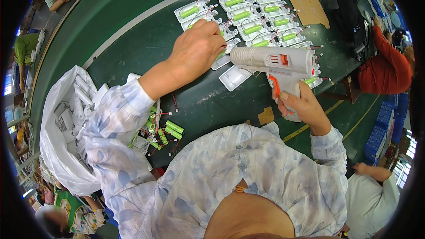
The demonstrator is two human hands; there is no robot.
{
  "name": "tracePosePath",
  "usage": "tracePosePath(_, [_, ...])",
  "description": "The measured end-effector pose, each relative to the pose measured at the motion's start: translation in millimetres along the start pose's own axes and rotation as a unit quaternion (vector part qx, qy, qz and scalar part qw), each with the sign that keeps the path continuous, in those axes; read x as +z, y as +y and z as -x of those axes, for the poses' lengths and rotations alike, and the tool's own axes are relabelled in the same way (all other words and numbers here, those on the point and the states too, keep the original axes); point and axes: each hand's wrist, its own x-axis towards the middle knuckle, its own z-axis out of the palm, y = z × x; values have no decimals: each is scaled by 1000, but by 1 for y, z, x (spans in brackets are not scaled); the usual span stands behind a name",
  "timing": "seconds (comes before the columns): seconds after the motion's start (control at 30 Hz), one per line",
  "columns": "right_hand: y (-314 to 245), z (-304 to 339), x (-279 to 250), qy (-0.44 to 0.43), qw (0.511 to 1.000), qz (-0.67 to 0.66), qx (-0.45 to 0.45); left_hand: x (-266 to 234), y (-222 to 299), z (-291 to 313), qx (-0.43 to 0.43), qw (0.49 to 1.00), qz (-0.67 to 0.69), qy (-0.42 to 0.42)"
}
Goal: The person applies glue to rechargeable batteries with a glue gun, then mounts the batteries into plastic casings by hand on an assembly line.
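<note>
My right hand [305,106] is wrapped round the grip of a white hot glue gun [270,57] with an orange trigger. Its nozzle points left, close to the fingertips of my left hand [195,46]. Those left fingers are pinched together over a white plastic housing with a green battery cell [221,54]; what lies between them is hidden. An open white housing without a cell [235,78] lies just below the nozzle. Beyond my hands stand rows of white housings, each with a green cell [253,29] and thin red and black wires.
A white plastic bag [55,150] of white parts sits at the left, beside a pile of loose green cells [174,127] with wires. Cardboard [305,0] and a black bag [351,22] lie on the far right of the dark green table [195,102]. Other people sit around.
</note>
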Motion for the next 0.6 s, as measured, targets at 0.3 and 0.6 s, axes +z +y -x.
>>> tracePosePath(0.3, [-13, 9, 8, -2, 998, -64, -20, 31, -7, -7, 57, 997, -55, 4])
tracePosePath(0.6, [-3, 10, 4, 2, 1000, -13, -7, 13, -4, -7, 9, 999, -37, 1])
